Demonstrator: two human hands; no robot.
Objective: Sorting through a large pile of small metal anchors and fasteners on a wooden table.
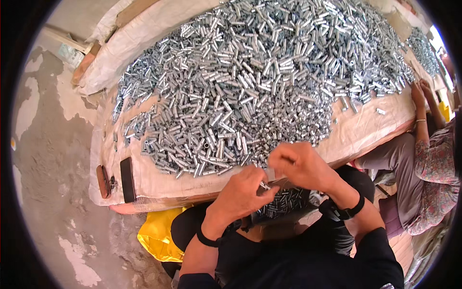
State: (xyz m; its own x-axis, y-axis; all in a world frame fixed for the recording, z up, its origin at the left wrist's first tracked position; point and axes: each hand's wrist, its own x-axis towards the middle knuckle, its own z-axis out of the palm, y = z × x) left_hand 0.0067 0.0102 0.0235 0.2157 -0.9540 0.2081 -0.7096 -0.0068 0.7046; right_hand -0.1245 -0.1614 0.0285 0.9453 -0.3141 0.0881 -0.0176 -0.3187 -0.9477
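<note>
Clamping a small metal piece (264,185) in the left hand (246,193), just below the middle of the frame; mostly covered by thumb and fingers, with only a shiny bit in view. Just beside it, to the right, can see the right hand (303,166), fingers curled and slightly blurred; cannot tell about a grip on anything. Below both, can make out a heap of small dark parts (284,203), partly hidden by hands and wrists, too small for detail. Across the desk (380,126), can see a wide pile of metal tubes (231,82), cut off at the top edge. At left, can see a flat black thing (127,179), kind unclear, and lower down a yellow bag (158,235), partly hidden behind a knee. At far right, can see another person (435,164), cut off by the dark rim.
</note>
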